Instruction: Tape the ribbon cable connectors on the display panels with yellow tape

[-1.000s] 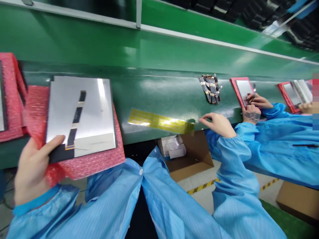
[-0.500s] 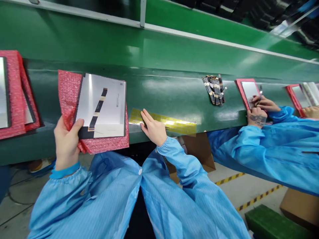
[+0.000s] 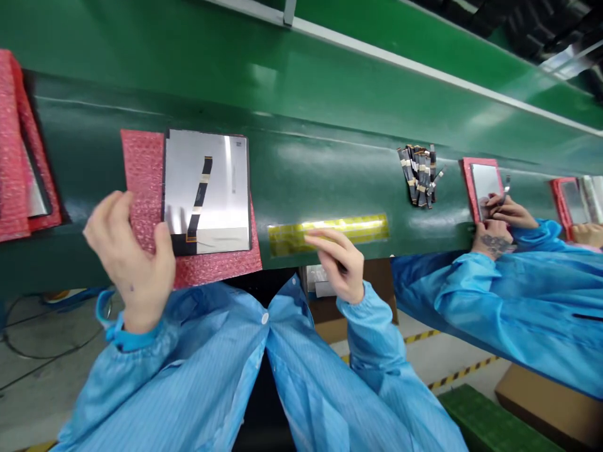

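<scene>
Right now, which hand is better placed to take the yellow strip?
Right, probably: the right hand is at the yellow strip, while the left hand is on the red bubble wrap.

A display panel [image 3: 207, 188] rests on a bubble-wrap sleeve [image 3: 144, 169], left of centre on the conveyor belt [image 3: 301, 182]. More bubble-wrap sleeves [image 3: 14, 144] are stacked at the left edge of the frame. Right of the panel, a strip of tape [image 3: 327, 235] lies along the belt's near edge, and a bundle of flex cables [image 3: 419, 176] is placed beyond it, further right. A second sleeved panel [image 3: 485, 188] is held between a co-worker's hands [image 3: 494, 235] at the right, and a cardboard box [image 3: 348, 307] is seen below the belt.
</scene>
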Tool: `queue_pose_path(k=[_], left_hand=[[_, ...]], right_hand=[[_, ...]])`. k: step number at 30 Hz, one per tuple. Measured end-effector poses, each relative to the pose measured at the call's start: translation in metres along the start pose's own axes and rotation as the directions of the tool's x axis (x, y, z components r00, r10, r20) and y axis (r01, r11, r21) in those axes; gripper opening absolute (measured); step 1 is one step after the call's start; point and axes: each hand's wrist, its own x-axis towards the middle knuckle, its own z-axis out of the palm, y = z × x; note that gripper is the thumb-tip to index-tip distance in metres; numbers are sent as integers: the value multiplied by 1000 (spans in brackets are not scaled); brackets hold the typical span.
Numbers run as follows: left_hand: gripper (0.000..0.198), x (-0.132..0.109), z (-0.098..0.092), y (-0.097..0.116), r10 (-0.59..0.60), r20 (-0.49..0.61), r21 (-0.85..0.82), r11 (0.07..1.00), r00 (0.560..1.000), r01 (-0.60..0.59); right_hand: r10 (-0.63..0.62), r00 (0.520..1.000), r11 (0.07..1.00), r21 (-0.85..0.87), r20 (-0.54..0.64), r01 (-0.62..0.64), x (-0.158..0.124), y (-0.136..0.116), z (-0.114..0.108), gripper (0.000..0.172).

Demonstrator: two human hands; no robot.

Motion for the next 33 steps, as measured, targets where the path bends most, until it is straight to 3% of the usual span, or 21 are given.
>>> queue_pose_path(k=[1, 2, 3, 4, 6, 7, 8, 11, 13, 15, 17, 22, 25, 29, 33], left_hand=[[53, -6, -2, 15, 71, 25, -27, 997, 997, -70], [45, -13, -2, 30, 139, 123, -127, 984, 983, -123], [41, -20, -1, 45, 232, 267, -257, 953, 935, -163], [39, -26, 2, 57, 332, 405, -379, 909, 852, -174], [34, -35, 9, 76, 465, 537, -524, 838, 703, -154], [31, -37, 12, 82, 486, 560, -549, 824, 671, -138], [26, -39, 16, 85, 479, 567, -558, 822, 670, -116], [19, -41, 22, 88, 402, 566, -548, 835, 720, -36], [17, -42, 24, 86, 360, 525, -533, 845, 771, -32], [16, -45, 25, 79, 365, 475, -514, 854, 801, -84], [18, -46, 23, 65, 375, 433, -446, 879, 820, -166], [41, -46, 3, 0, 250, 326, -34, 967, 912, -254], [38, -49, -4, -30, 214, 207, 36, 973, 955, -226], [31, -51, 4, -35, 183, 17, -9, 983, 983, -183], [27, -46, 20, -17, 170, -20, 54, 984, 985, -169]], right_hand=[[39, 996, 984, 174, -79, -25, -4, -10, 7, 33], [81, 987, 939, 343, -137, -30, -8, -18, 17, 34], [119, 979, 875, 484, -168, -24, -11, -25, 27, 34], [155, 974, 808, 588, -162, -31, -12, -31, 38, 31], [209, 960, 720, 694, -188, -21, -13, -37, 55, 27], [222, 954, 706, 708, -202, -14, -13, -39, 61, 27], [223, 949, 716, 698, -220, -6, -13, -39, 63, 28], [195, 954, 845, 533, -229, -45, -15, -36, 60, 27], [184, 971, 913, 393, -151, -112, -18, -33, 53, 22], [187, 982, 930, 329, -39, -164, -19, -30, 47, 18], [205, 979, 922, 335, 0, -193, -19, -26, 42, 18], [335, 916, 889, 397, -218, -231, -19, -8, 24, 13], [368, 884, 886, 396, -287, -240, -20, 3, 15, 10], [384, 858, 900, 348, -342, -263, -15, 7, 16, 10], [380, 847, 902, 351, -372, -250, -4, 4, 29, 14]])
